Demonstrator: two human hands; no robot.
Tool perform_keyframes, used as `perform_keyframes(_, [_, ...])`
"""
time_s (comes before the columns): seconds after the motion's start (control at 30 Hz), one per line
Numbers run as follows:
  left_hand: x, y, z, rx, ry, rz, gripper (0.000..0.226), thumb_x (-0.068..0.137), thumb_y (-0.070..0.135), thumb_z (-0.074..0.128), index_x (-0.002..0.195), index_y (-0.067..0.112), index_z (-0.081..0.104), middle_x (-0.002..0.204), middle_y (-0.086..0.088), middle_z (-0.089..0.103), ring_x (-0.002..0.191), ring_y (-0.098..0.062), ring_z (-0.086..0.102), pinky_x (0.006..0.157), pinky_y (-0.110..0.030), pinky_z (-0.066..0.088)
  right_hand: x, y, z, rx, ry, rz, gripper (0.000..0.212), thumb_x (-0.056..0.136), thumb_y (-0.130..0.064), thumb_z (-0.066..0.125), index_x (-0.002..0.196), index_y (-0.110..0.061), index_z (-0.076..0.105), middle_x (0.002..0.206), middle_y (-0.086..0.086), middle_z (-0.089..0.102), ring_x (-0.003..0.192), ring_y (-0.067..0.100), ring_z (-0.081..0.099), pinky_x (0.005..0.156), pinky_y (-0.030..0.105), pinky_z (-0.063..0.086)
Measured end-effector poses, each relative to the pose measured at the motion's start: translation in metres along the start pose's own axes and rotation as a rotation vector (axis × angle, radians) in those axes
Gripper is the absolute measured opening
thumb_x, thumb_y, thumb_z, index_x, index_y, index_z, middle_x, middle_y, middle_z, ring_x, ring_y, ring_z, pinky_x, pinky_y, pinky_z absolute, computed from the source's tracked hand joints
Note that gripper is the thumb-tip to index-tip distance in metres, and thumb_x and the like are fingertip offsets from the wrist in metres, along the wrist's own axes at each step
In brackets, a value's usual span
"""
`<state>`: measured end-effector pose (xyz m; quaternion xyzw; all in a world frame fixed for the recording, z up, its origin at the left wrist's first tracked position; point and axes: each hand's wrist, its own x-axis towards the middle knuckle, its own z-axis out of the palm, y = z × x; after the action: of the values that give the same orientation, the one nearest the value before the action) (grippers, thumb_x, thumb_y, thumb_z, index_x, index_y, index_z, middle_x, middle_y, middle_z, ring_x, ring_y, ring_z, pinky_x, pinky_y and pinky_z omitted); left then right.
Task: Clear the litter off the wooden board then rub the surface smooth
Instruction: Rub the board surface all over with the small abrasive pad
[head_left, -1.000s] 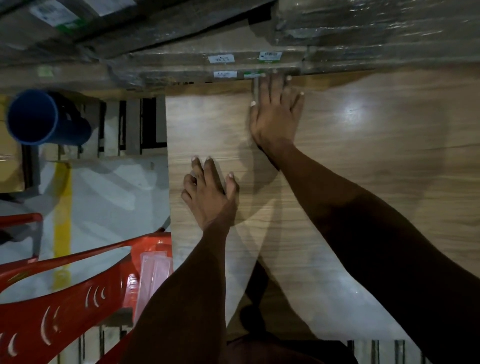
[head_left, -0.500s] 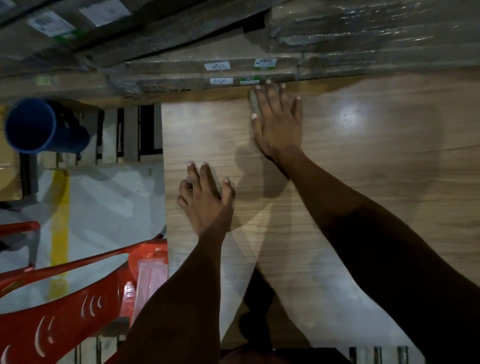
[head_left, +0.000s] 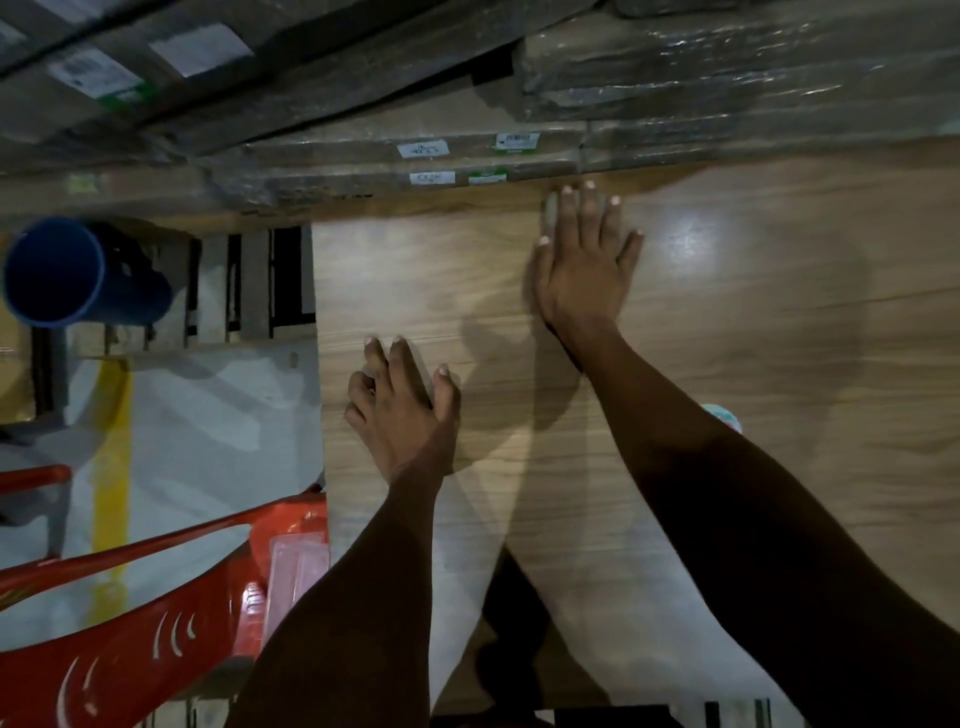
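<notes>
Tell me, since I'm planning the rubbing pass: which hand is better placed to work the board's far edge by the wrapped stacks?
Probably the right hand. It lies flat, fingers straight, on the wooden board, fingertips almost at the wrapped stacks. The left hand rests nearer the person, close to the board's left edge.

The wooden board (head_left: 753, 364) is a large flat panel with a light brown grain pattern running crosswise in the head view. It lies horizontal and fills the centre and right of the view. Its left edge is straight, running from the far side toward the viewer. Its far edge sits against a stack of wrapped packs. The surface is glossy: a bright patch of reflected light shows at the far right. A thin dark line crosses the surface on the right side. A small pale piece (head_left: 550, 210) lies on the board near the far edge. A small teal and pink item (head_left: 724, 418) lies on the board at the right, partly hidden.
</notes>
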<state>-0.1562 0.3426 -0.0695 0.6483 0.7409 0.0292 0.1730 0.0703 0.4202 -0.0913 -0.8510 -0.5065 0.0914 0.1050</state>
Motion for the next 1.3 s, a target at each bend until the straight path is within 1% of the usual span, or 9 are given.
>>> perform_keyframes(0.07, [0.000,-0.001,0.001,0.007,0.002,-0.005,0.063,0.099,0.055,0.046,0.153,0.026,0.032,0.168,-0.005,0.020,0.142,-0.036,0.027,0.109,-0.056,0.027,-0.010,-0.014,0.001,0.005,-0.007,0.048,0.065,0.104,-0.045,0.026,0.165,-0.022,0.016,0.173,0.009,0.011,0.158,0.038,0.011,0.123,0.064,0.013])
perform_keyframes(0.23, [0.000,-0.002,0.002,0.005,0.006,0.004,0.063,0.098,0.055,0.046,0.153,0.027,0.031,0.168,-0.005,0.020,0.142,-0.036,0.027,0.110,-0.055,0.026,-0.055,-0.017,0.007,-0.076,-0.085,-0.351,0.062,0.106,-0.045,0.027,0.164,-0.024,0.018,0.173,0.005,0.015,0.158,0.034,0.013,0.123,0.064,0.014])
perform_keyframes(0.37, [-0.001,-0.002,0.002,0.008,0.007,0.016,0.063,0.099,0.055,0.045,0.153,0.026,0.030,0.168,-0.006,0.021,0.142,-0.037,0.027,0.110,-0.055,0.027,-0.049,0.009,0.001,-0.043,-0.042,-0.162,0.064,0.105,-0.046,0.029,0.164,-0.024,0.021,0.172,0.005,0.016,0.158,0.034,0.015,0.125,0.059,0.015])
perform_keyframes(0.5, [0.000,-0.003,0.003,0.025,0.025,0.014,0.063,0.099,0.054,0.046,0.153,0.025,0.032,0.167,-0.007,0.022,0.141,-0.037,0.029,0.109,-0.055,0.027,-0.056,0.008,0.001,-0.031,-0.027,0.023,0.068,0.103,-0.048,0.027,0.165,-0.022,0.017,0.173,0.007,0.012,0.158,0.036,0.012,0.123,0.064,0.013])
perform_keyframes(0.67, [-0.001,-0.004,0.004,0.020,0.023,0.039,0.063,0.098,0.054,0.046,0.152,0.025,0.031,0.167,-0.008,0.022,0.140,-0.037,0.030,0.108,-0.056,0.029,-0.098,-0.004,0.007,-0.085,-0.092,-0.240,0.065,0.105,-0.048,0.029,0.165,-0.025,0.017,0.174,0.002,0.011,0.159,0.031,0.010,0.122,0.066,0.012])
perform_keyframes(0.83, [-0.001,-0.005,0.005,0.017,0.034,0.040,0.062,0.098,0.054,0.045,0.151,0.025,0.033,0.167,-0.007,0.023,0.139,-0.037,0.030,0.107,-0.055,0.029,-0.105,0.022,0.003,-0.048,0.012,0.071,0.064,0.103,-0.046,0.037,0.163,-0.027,0.025,0.172,0.002,0.019,0.158,0.031,0.018,0.123,0.061,0.016])
perform_keyframes(0.93, [-0.001,-0.005,0.007,0.024,0.047,0.037,0.062,0.098,0.054,0.045,0.152,0.024,0.033,0.166,-0.006,0.025,0.138,-0.037,0.032,0.106,-0.054,0.029,-0.115,0.014,0.006,-0.044,0.020,0.164,0.067,0.102,-0.046,0.037,0.164,-0.025,0.022,0.172,0.004,0.016,0.158,0.033,0.016,0.122,0.063,0.016])
perform_keyframes(1.13, [-0.001,-0.005,0.007,0.022,0.041,0.050,0.063,0.099,0.054,0.044,0.152,0.023,0.033,0.166,-0.008,0.024,0.137,-0.039,0.032,0.105,-0.056,0.029,-0.155,0.004,0.008,-0.080,-0.071,-0.199,0.065,0.105,-0.047,0.032,0.165,-0.026,0.017,0.174,0.001,0.011,0.159,0.031,0.011,0.123,0.063,0.013])
perform_keyframes(1.3, [-0.001,-0.005,0.006,0.023,0.034,0.060,0.062,0.099,0.055,0.041,0.151,0.021,0.034,0.166,-0.009,0.024,0.135,-0.038,0.033,0.104,-0.055,0.030,-0.153,0.027,0.004,-0.062,0.027,0.146,0.066,0.103,-0.046,0.037,0.164,-0.026,0.023,0.172,0.001,0.018,0.158,0.030,0.018,0.124,0.061,0.015])
